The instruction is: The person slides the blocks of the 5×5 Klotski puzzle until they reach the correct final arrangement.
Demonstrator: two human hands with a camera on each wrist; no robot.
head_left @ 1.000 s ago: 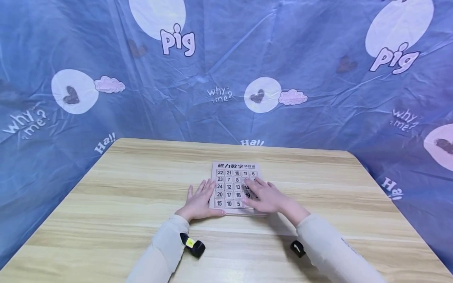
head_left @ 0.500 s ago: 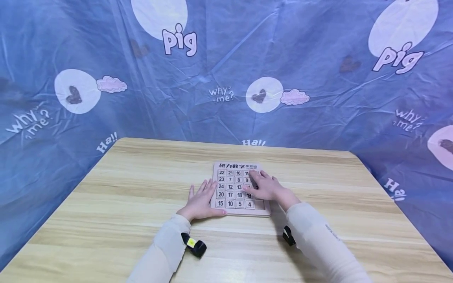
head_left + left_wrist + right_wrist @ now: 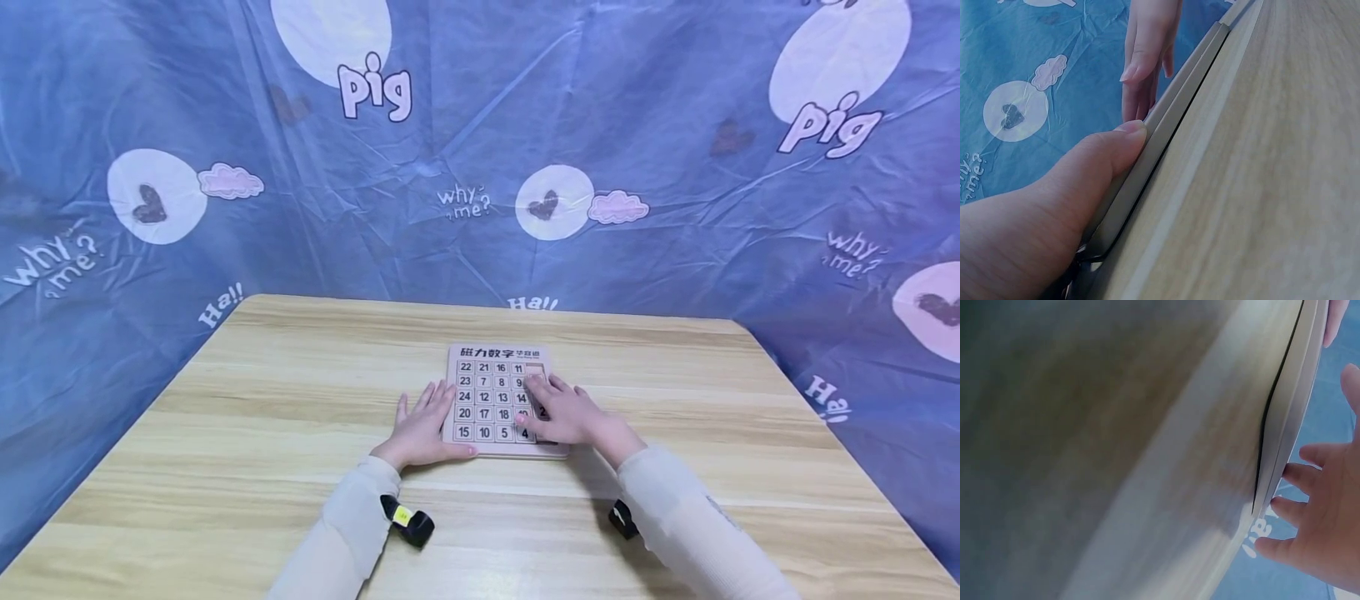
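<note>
A sliding number puzzle [image 3: 483, 447], a pale square board with rows of numbered tiles, lies flat on the table. My left hand [image 3: 424, 429] rests at its near left corner, fingers straight along the left side and thumb along the front edge. In the left wrist view the thumb [image 3: 1116, 147] presses on the board's rim. My right hand [image 3: 564, 413] lies over the right-hand columns with its fingers spread, fingertips on the tiles, hiding several numbers. A gap [image 3: 534, 369] shows at the top right of the grid. In the right wrist view the right hand's fingers [image 3: 1291, 511] are spread beside the board edge.
The light wooden table [image 3: 262, 400] extends around the board. A blue printed cloth [image 3: 450, 125] hangs behind it and along both sides. Black straps with small mounts [image 3: 412, 525] sit on both wrists.
My right hand moved up to the top of the right column, then back toward me. The gap moved from the bottom right to the top right. My left hand stayed in place.
</note>
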